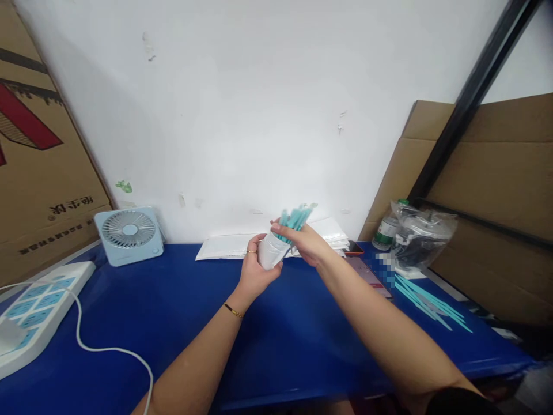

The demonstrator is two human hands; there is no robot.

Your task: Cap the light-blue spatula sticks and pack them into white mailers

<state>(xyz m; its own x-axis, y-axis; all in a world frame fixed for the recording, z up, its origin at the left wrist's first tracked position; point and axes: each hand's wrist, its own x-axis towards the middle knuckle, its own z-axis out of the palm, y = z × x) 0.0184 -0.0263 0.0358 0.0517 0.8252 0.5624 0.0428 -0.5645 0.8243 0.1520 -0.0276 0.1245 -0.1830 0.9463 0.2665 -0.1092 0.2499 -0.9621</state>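
My left hand is closed around a white tapered container; I cannot tell whether it is a cup or a rolled pouch. A bundle of thin teal sticks stands up out of its opening, tilted to the right. With closed fingers my right hand grips the sticks just at the opening, thumb across the front. Their lower ends are hidden inside the white container, and the tips are blurred. More teal sticks lie loose at the right of the blue table.
White padded envelopes lie flat along the wall. At left are a light-blue fan and a power strip with a white cable. On the right stand a bottle and a clear plastic bag, beside cardboard.
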